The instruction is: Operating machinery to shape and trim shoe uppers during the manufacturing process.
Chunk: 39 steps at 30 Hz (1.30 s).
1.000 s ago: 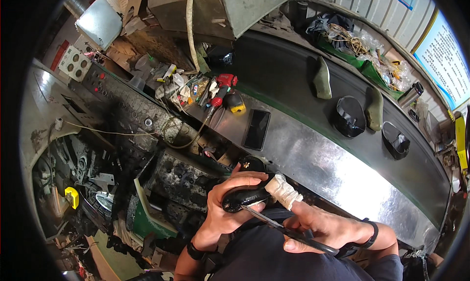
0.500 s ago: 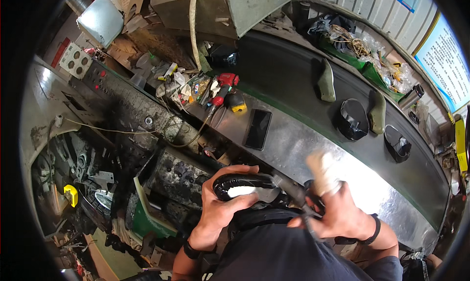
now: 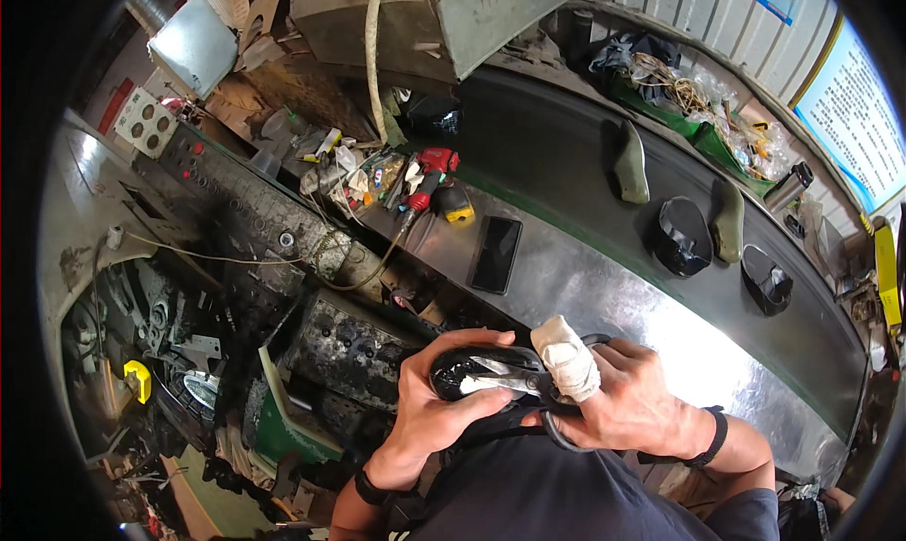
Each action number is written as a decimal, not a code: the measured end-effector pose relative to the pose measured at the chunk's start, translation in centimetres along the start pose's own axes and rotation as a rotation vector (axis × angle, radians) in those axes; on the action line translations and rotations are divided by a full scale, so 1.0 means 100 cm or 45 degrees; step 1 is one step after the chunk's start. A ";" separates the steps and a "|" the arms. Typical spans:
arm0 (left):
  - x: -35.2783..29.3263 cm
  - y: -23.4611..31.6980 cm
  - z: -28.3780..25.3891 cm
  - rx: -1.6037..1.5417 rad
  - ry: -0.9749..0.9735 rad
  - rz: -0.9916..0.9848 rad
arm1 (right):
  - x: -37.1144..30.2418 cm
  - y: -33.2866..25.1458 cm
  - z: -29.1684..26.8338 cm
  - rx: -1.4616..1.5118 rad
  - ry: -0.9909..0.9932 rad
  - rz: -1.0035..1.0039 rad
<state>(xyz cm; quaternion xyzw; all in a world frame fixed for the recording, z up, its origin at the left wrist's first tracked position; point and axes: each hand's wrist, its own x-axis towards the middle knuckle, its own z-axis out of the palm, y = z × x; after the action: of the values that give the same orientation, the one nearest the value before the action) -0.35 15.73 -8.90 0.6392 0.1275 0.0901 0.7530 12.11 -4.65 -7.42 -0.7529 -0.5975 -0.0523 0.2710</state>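
Low in front of my body, my left hand (image 3: pixel 427 411) wraps around a glossy black shoe piece (image 3: pixel 451 364) with a white patch inside its opening. It looks like a shoe upper, partly hidden by my fingers. My right hand (image 3: pixel 634 401) grips scissors (image 3: pixel 530 382) by their dark loop handles. Their metal blades point left and reach over the opening of the shoe piece, slightly parted. Whether the blades touch the material I cannot tell. White wrapping (image 3: pixel 568 362) covers a finger of my right hand and sticks up beside the scissors.
Beyond my hands lies a phone (image 3: pixel 496 255) on a metal ledge. On the dark conveyor belt (image 3: pixel 538 131) sit two green shoe lasts (image 3: pixel 631 166) and black shoe pieces (image 3: pixel 683 237). A red power tool (image 3: pixel 432 175) lies among clutter. Dirty machinery (image 3: pixel 344 357) stands at left.
My right hand has moved left, and the scissors, blurred before, now have their blades over the shoe piece's opening. My left hand has tilted the shoe piece slightly and shifted a little right.
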 end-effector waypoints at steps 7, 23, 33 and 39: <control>-0.004 -0.003 -0.001 -0.007 0.032 -0.088 | 0.010 0.004 0.007 -0.189 0.119 -0.184; -0.009 0.002 -0.014 -0.302 0.064 0.051 | 0.000 0.011 0.022 0.250 0.035 0.106; -0.006 0.003 -0.011 -0.314 0.048 -0.019 | 0.000 0.015 0.025 0.013 0.144 -0.070; -0.009 0.005 -0.021 -0.400 0.189 -0.056 | 0.030 0.039 0.033 0.234 0.361 0.335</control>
<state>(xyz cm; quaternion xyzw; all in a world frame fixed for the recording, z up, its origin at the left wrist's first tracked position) -1.82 17.48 -8.67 0.5022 0.1812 0.1394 0.8340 15.79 -1.07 -10.40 -0.7816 -0.4521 -0.0674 0.4245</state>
